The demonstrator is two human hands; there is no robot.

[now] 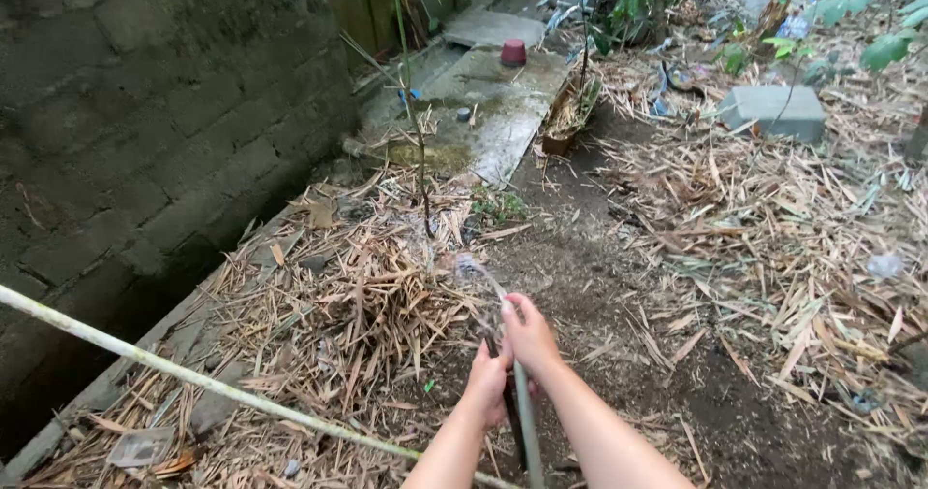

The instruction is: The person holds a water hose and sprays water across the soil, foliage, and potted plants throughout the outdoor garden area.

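Note:
Both my hands grip a long thin tool handle (523,414) that runs from the bottom edge up toward the ground ahead. My right hand (528,334) is closed around it higher up. My left hand (487,383) is closed around it just below. The tool's far end (480,274) is blurred, low over a heap of dry bamboo leaves (372,296). What kind of head it has I cannot tell.
A block wall (145,112) stands at left. A pale bamboo pole (193,378) slants across the lower left. Bare soil (599,286) lies ahead, with leaf litter at right. Farther off are a concrete slab (503,102), a red pot (513,52) and a grey block (773,112).

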